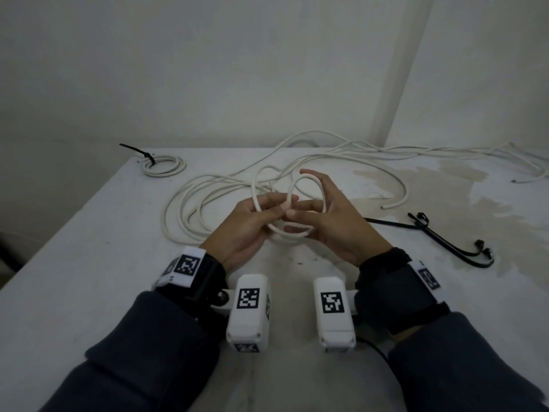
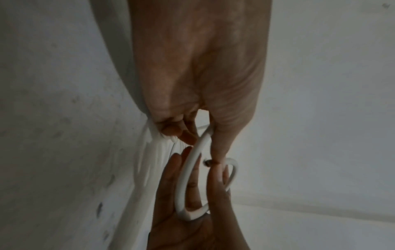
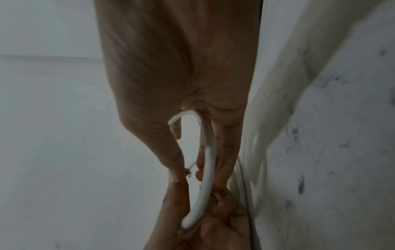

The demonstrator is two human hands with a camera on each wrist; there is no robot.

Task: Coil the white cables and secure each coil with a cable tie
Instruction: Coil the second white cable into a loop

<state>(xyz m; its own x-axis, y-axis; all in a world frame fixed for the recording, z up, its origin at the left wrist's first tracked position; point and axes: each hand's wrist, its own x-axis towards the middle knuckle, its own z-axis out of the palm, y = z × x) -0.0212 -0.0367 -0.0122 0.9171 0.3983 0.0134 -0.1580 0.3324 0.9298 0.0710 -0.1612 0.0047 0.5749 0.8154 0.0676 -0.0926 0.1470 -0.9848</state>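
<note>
Above the table's middle, both hands hold a small loop of white cable [image 1: 292, 232]. My left hand [image 1: 285, 205] pinches the loop between thumb and curled fingers. My right hand [image 1: 300, 193] has straight fingers, and the loop hangs in the web between its thumb and fingers. The left wrist view shows the loop [image 2: 188, 169] running from my left hand [image 2: 202, 147] into the right palm [image 2: 192, 228]. In the right wrist view the cable [image 3: 210, 160] curves through the thumb web to the left hand [image 3: 213, 228]. The rest of this cable [image 1: 184, 209] lies in loose bends behind.
A finished coil with a black tie [image 1: 163, 165] lies at the back left. Several black cable ties [image 1: 445, 236] lie at the right. More loose white cables [image 1: 416, 151] trail along the back right by the wall. The table's left edge [image 1: 59, 242] runs diagonally.
</note>
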